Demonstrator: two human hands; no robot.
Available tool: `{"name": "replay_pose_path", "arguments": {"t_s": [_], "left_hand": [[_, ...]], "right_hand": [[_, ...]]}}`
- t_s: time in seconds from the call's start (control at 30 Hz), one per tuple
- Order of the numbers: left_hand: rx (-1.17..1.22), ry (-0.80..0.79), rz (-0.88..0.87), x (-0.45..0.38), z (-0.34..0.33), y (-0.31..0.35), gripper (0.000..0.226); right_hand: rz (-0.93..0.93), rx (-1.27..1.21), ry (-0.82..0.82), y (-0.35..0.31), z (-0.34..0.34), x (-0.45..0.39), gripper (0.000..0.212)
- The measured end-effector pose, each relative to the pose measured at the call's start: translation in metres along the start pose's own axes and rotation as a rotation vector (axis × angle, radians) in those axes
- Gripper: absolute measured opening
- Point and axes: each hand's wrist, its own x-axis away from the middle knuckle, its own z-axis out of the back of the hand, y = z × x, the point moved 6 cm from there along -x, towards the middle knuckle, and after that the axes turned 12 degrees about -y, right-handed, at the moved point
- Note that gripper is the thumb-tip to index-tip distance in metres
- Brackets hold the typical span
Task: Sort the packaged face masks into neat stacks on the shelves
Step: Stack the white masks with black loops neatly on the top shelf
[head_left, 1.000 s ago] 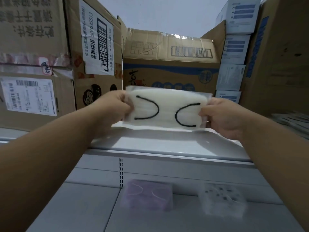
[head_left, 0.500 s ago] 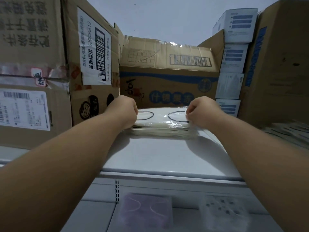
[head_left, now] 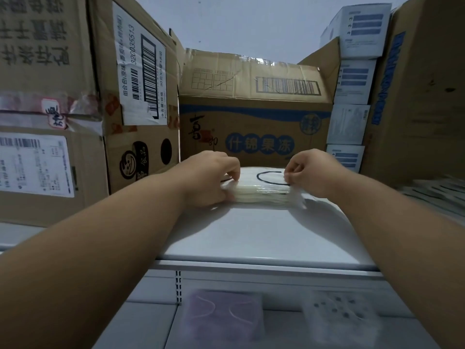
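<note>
A pale grey wall rises behind a metal upper shelf [head_left: 264, 235] crowded with cardboard. On the left stands a tall carton with a white barcode label [head_left: 141, 79], and beside it another carton with a shipping label [head_left: 35, 167]. Straight ahead sits a brown carton with a blue band and blue characters [head_left: 254, 127], its taped flaps partly up. To the right a column of small white-and-blue boxes [head_left: 352, 81] is stacked against a large brown carton [head_left: 422, 96].

In front of the blue-banded carton, flat on the upper shelf, lies a stack of white packaged masks [head_left: 264, 190] in clear wrap, a black ear loop showing on the top pack. The person reaches in with both bare arms. The left hand [head_left: 211, 177] has its fingers curled over the stack's left end, fingertips on the top pack and thumb against the side. The right hand [head_left: 309, 172] pinches the right end, fingers curled on the top edge near the ear loop, the crinkled plastic seam sticking out below it.

On the lower shelf [head_left: 141, 323], close under the camera and blurred, lie a purple mask pack [head_left: 224, 313] and, to its right, a white pack with dark dots [head_left: 342, 318], set apart from each other.
</note>
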Motion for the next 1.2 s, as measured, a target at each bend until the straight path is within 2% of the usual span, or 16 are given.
{"name": "replay_pose_path", "arguments": {"t_s": [0.07, 0.17, 0.23, 0.37, 0.47, 0.6, 0.7, 0.83, 1.0, 1.1, 1.2], "left_hand": [[0.011, 0.031, -0.024, 0.002, 0.002, -0.002, 0.031], [0.074, 0.051, -0.028, 0.002, 0.003, -0.005, 0.036], [0.117, 0.06, -0.026, 0.003, 0.003, -0.005, 0.036], [0.108, 0.026, -0.023, 0.003, 0.001, -0.003, 0.029], [0.081, 0.093, -0.054, 0.004, 0.006, 0.004, 0.029], [0.023, 0.162, -0.138, 0.002, 0.021, 0.043, 0.028], [0.072, 0.093, -0.202, -0.008, 0.023, 0.089, 0.023], [0.209, -0.074, -0.173, -0.029, 0.018, 0.146, 0.028], [0.16, -0.302, -0.089, -0.054, -0.006, 0.196, 0.037], [0.158, -0.393, -0.033, -0.067, -0.016, 0.213, 0.038], [0.292, -0.352, 0.032, -0.084, -0.01, 0.214, 0.037]], "right_hand": [[0.089, 0.11, -0.014, -0.009, 0.0, 0.003, 0.025], [0.169, 0.199, -0.156, -0.024, -0.012, 0.011, 0.042], [0.168, 0.216, -0.226, -0.026, -0.022, 0.013, 0.04], [0.189, 0.214, -0.211, -0.025, -0.022, 0.012, 0.037], [0.148, 0.106, -0.23, -0.024, -0.016, 0.017, 0.039], [0.131, 0.022, -0.11, -0.022, 0.007, 0.026, 0.025], [0.072, 0.099, -0.039, -0.001, 0.028, 0.036, 0.01], [-0.115, 0.197, -0.052, 0.05, 0.055, 0.06, 0.019], [-0.356, 0.3, -0.241, 0.108, 0.05, 0.083, 0.04], [-0.325, 0.227, -0.251, 0.116, 0.046, 0.089, 0.041], [-0.301, 0.026, -0.181, 0.118, 0.057, 0.094, 0.033]]}}
